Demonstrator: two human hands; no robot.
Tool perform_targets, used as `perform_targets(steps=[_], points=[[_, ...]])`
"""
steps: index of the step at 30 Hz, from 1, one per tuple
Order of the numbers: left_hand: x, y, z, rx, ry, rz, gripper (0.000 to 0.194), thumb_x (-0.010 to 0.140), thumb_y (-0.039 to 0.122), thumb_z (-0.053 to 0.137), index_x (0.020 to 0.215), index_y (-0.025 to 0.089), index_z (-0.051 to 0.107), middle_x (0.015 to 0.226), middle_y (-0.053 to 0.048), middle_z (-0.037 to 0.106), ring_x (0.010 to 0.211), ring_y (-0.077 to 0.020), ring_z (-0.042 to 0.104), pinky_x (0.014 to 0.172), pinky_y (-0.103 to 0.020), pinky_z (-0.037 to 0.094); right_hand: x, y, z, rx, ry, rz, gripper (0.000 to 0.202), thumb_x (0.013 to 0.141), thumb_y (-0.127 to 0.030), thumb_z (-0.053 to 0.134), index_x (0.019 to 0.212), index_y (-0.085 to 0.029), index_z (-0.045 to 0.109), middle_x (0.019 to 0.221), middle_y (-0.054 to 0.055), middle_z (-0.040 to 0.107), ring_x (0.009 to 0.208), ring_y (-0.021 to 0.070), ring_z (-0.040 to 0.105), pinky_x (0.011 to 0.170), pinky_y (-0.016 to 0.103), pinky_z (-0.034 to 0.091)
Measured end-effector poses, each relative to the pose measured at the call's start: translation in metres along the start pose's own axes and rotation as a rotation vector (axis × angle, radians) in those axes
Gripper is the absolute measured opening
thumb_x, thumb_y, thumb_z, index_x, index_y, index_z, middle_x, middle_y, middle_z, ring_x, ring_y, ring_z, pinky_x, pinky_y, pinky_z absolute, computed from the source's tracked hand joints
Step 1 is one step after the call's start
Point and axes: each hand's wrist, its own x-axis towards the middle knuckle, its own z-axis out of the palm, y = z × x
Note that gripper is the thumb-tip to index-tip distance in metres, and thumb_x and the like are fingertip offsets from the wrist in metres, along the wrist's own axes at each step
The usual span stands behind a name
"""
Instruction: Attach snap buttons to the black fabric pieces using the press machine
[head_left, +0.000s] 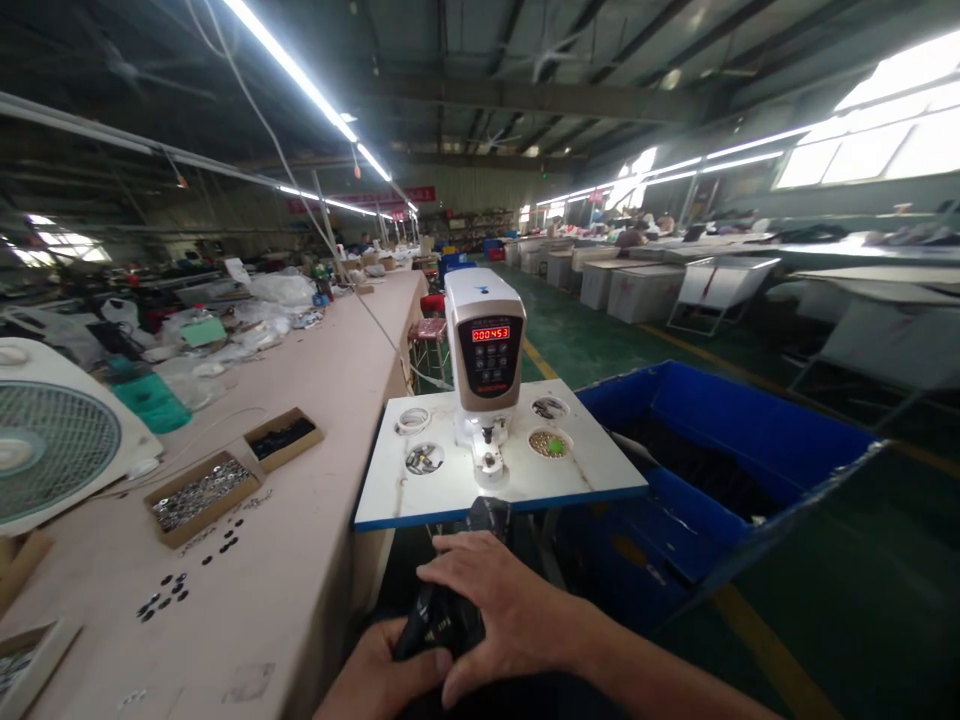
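Note:
Below the front edge of a white machine table, my left hand is closed on a black cloth item with small light lettering. My right hand curves over the same item from the right, thumb and fingers around it. Part of the black cloth reaches up to the table's edge; the rest is hidden by my hands. Just ahead stands a snap-fastening machine with a red display reading 000453. Its lower die has no cloth on it.
Round cut-outs in the white tabletop hold small metal parts. On the left bench are a box of metal fasteners, a box of black parts, loose black discs and a fan. A blue bin stands right.

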Motion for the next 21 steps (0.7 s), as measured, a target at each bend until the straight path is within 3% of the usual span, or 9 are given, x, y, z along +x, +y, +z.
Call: perform_targets(steps=[2,4,8,11,18,21], points=[[0.007,0.022,0.006,0.053,-0.062,0.003,0.053,0.057,0.053,0.091,0.081,0.009,0.073,0.071,-0.007,0.069,0.062,-0.0155,0.059,0.062,-0.026,0.043,-0.002,0.001,-0.003,0.000,-0.042,0.124,0.083,0.059,-0.055,0.090,0.132,-0.023,0.065,0.120,0.009,0.071,0.114,0.0321,0.061,0.104,0.040,0.040],[0.012,0.041,0.013,0.132,-0.100,0.016,0.051,0.060,0.052,0.089,0.083,0.009,0.073,0.072,-0.006,0.068,0.063,-0.0147,0.057,0.062,-0.025,0.041,-0.002,0.008,-0.011,0.068,-0.076,0.292,0.065,0.061,-0.051,0.090,0.116,-0.024,0.072,0.100,0.002,0.073,0.091,0.0234,0.066,0.081,0.029,0.047],[0.023,0.062,0.023,0.258,-0.187,0.031,0.049,0.061,0.052,0.087,0.084,0.011,0.073,0.070,-0.003,0.066,0.061,-0.0137,0.054,0.060,-0.024,0.038,-0.010,0.024,-0.030,0.237,-0.132,0.484,0.036,0.065,-0.044,0.088,0.081,-0.017,0.072,0.067,-0.006,0.058,0.063,0.0114,0.052,0.054,0.021,0.034],[0.036,0.068,0.028,0.283,-0.231,0.033,0.045,0.064,0.050,0.086,0.084,0.012,0.071,0.070,-0.002,0.065,0.060,-0.0119,0.052,0.060,-0.023,0.038,-0.017,0.032,-0.041,0.365,-0.124,0.538,0.035,0.067,-0.043,0.086,0.076,-0.014,0.068,0.064,-0.006,0.053,0.060,0.0097,0.046,0.053,0.020,0.031],[0.080,0.085,0.036,0.331,-0.283,-0.001,0.032,0.068,0.039,0.083,0.081,0.013,0.068,0.066,0.001,0.061,0.055,-0.0089,0.046,0.055,-0.022,0.032,-0.022,0.060,-0.055,0.740,-0.028,0.601,0.045,0.070,-0.050,0.083,0.091,-0.013,0.069,0.075,-0.001,0.063,0.065,0.0120,0.052,0.060,0.022,0.039],[0.105,0.090,0.036,0.350,-0.291,-0.002,0.029,0.068,0.036,0.081,0.080,0.013,0.067,0.066,0.001,0.061,0.054,-0.0087,0.047,0.055,-0.022,0.033,-0.017,0.076,-0.060,0.635,0.019,0.620,0.045,0.077,-0.056,0.075,0.091,-0.013,0.070,0.070,-0.002,0.061,0.062,0.0122,0.051,0.059,0.023,0.037]])
